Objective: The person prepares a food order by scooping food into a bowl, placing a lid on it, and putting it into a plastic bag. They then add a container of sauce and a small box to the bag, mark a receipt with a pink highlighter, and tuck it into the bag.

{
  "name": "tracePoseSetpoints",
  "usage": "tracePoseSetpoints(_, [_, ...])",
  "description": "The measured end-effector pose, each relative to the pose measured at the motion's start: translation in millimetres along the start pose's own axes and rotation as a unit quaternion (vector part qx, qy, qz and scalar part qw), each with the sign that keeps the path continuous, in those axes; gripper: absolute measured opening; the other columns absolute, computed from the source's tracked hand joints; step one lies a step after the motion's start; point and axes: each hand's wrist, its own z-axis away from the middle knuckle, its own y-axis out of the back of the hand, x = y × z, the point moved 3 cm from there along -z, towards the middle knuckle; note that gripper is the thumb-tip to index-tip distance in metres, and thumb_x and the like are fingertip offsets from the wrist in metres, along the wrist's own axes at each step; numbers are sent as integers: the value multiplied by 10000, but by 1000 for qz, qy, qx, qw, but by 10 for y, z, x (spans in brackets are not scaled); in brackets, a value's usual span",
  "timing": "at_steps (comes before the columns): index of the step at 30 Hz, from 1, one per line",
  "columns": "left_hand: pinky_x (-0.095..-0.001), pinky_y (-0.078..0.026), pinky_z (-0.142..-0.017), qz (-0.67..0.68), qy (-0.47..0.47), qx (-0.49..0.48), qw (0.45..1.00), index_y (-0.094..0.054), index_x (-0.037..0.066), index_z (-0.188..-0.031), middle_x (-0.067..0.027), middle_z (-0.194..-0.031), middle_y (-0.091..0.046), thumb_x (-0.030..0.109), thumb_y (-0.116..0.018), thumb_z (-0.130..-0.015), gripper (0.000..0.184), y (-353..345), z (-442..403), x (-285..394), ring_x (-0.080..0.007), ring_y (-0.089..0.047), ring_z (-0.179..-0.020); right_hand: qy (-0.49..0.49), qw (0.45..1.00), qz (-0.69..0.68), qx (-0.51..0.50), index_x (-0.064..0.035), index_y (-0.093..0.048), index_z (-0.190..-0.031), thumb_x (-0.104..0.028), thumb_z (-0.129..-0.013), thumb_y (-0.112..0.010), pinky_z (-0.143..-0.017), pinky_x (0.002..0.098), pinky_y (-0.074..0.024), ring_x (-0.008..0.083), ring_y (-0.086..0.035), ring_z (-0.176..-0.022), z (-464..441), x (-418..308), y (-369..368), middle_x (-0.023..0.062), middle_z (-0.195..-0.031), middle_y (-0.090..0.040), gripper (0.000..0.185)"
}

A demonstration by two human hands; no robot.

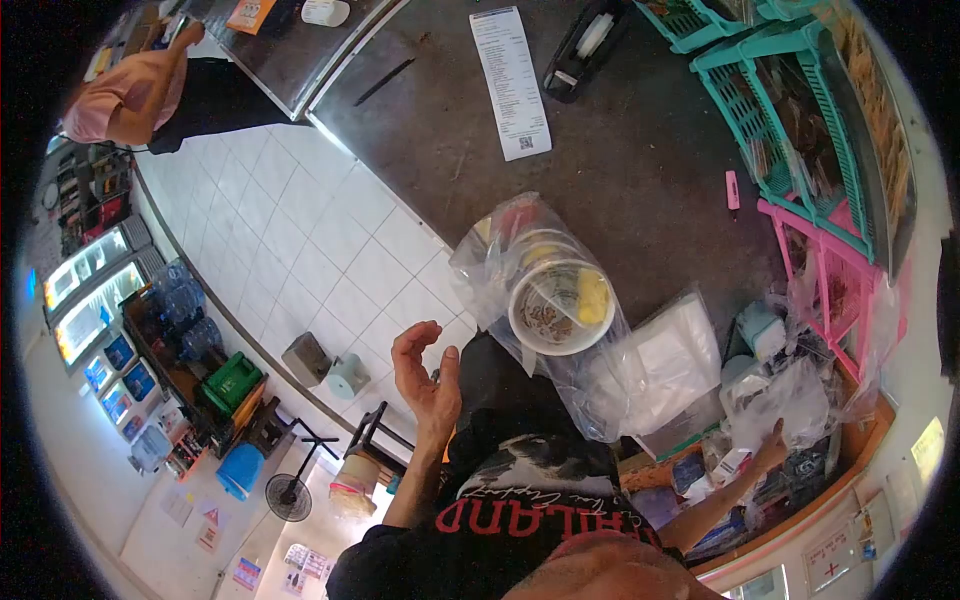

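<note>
My left hand (428, 380) is raised beside the table edge, fingers loosely curled and apart, holding nothing. To its right, a clear plastic bag (480, 268) at the table edge wraps white round tubs; the nearest tub (517, 322) shows brown bits and something yellow through the plastic. My right hand (768, 452) reaches into a cluttered wooden compartment (862, 447), its fingertips against crumpled clear plastic (795, 405). Some of those fingers are hidden, so their grip is unclear. Between the tubs and this compartment lies a pile of flat clear bags (672, 350).
On the dark table (420, 140) are a long receipt (511, 85), a black pen (384, 82), a tape dispenser (585, 48) and a pink marker (732, 190). Teal baskets (745, 120) and a pink basket (822, 285) line the right side. Another person (130, 100) stands at far left.
</note>
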Motion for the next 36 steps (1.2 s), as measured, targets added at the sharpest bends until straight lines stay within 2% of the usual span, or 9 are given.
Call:
tracePoseSetpoints(3, [-360, -441, -975, -4, 9, -7, 1000, -491, 7, -1208, -124, -1160, -561, -66, -615, -809, 424, 16, 10, -62, -206, -559, -1066, 285, 924, 241, 81, -24, -562, -824, -304, -829, -693, -592, 462, -423, 252, -533, -632, -536, 472, -277, 128, -734, -578, 309])
tracePoseSetpoints(4, [-360, -441, -975, -6, 12, -10, 1000, -490, 7, -1209, -124, -1161, -561, -66, -612, -811, 422, 27, 9, -77, -206, -559, -1066, 257, 959, 120, -20, 7, -637, -1105, -314, -853, -656, -728, 483, -450, 384, -592, -821, -408, 295, -339, 201, -1010, -667, 408])
tracePoseSetpoints(7, [-358, -448, -968, -11, 17, -2, 1000, -486, 5, -1210, -126, -1165, -558, -61, -608, -816, 418, 100, -7, -68, -205, -564, -1056, 263, 963, 48, 6, -30, -665, -1091, -296, -851, -656, -799, 445, -479, 377, -627, -911, -368, 128, -684, 199, -1053, -677, 359])
tracePoseSetpoints(10, [-355, -454, -962, 3, 10, 26, 1000, -483, 2, -1211, -125, -1166, -557, -61, -604, -819, 415, 186, -12, -150, -204, -570, -1044, 184, 980, 62, -54, -47, -684, -1083, -294, -846, -659, -852, 421, -489, 372, -641, -978, -220, -56, -674, 191, -1042, -687, 343])
tracePoseSetpoints(19, [-355, -459, -954, 37, 39, 3, 999, -485, 6, -1208, -114, -1165, -556, -51, -606, -828, 403, 179, -38, -173, -198, -575, -1027, 218, 969, 39, -107, 6, -720, -993, -294, -843, -679, -785, 387, -503, 246, -657, -881, -128, 79, -472, 148, -931, -704, 339])
tracePoseSetpoints(22, [-353, -459, -951, 22, 31, -4, 999, -491, 7, -1203, -112, -1160, -554, -48, -609, -830, 395, 209, -30, -157, -195, -576, -1017, 299, 941, -82, -135, 16, -714, -1012, -252, -858, -674, -806, 381, -500, 242, -653, -899, -23, 34, -458, 145, -935, -708, 311])
tracePoseSetpoints(25, [-348, -462, -946, 37, 43, 5, 998, -496, 6, -1200, -113, -1154, -553, -44, -615, -830, 391, 233, -40, -125, -192, -577, -1008, 204, 964, -106, -133, 15, -712, -1013, -230, -863, -683, -818, 374, -498, 245, -655, -895, 233, -245, -495, 152, -924, -712, 289])
tracePoseSetpoints(26, [-348, -463, -945, 33, 38, 3, 999, -497, 6, -1201, -113, -1151, -554, -43, -616, -831, 391, 244, -47, -119, -192, -578, -1006, 207, 969, -45, -126, -5, -724, -1027, -346, -832, -652, -867, 373, -473, 259, -652, -914, 360, -403, -449, 147, -975, -720, 399])
tracePoseSetpoints(36, [-347, -469, -935, 32, 14, -10, 999, -506, 10, -1207, -116, -1165, -559, -42, -614, -840, 386, 291, -59, -87, -197, -585, -1011, 173, 977, -43, -114, 4, -732, -975, -183, -807, -701, -812, 343, -494, 215, -648, -852, 463, -83, -660, 129, -908, -724, 253])
